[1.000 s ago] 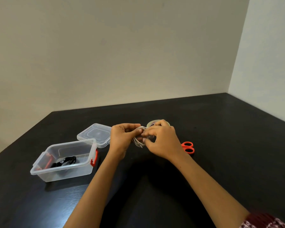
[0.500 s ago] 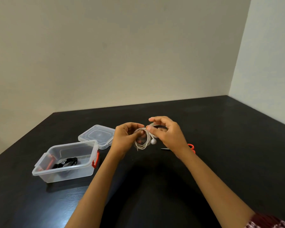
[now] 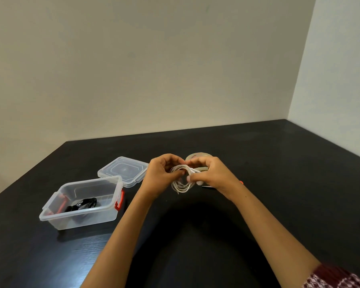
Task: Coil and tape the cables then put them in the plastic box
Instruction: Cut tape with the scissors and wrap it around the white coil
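- Walls: a plain beige wall [image 3: 154, 69] fills the upper half of the frame. It meets a paler wall [image 3: 337, 69] at a corner on the upper right.
- Surface: a black table [image 3: 289, 183] covers the lower half of the frame and runs back to both walls.
- Arms: two bare forearms rise from the bottom edge toward the centre. A patterned dark-red sleeve [image 3: 337, 277] shows at the lower right corner.
- Plastic box [image 3: 87, 219]: clear, open-topped, standing on the table at centre left, well apart from the hands. A red latch [image 3: 118, 202] sits on its right end, and another shows through the left end.
- Lid [image 3: 123, 170]: clear, lying flat on the table just behind the box's right end, off the box.
- Left hand [image 3: 160, 176]: raised above the table at frame centre. Thumb and fingers are curled in, pinching the left side of the coil.
- Right hand [image 3: 214, 175]: just beside the left, at the same height. Its fingers are curled round the right side of the coil.
- White cable [image 3: 182, 185]: wound into a small loop of several turns and held between both hands, clear of the table. The lower arc hangs free below the fingers. Whether any tape is on it cannot be told.
- Tape roll [image 3: 197, 155]: a pale roll on the table directly behind the hands, partly hidden by the right fingers.
- Black cable [image 3: 82, 204]: a small dark bundle lying on the floor of the box.
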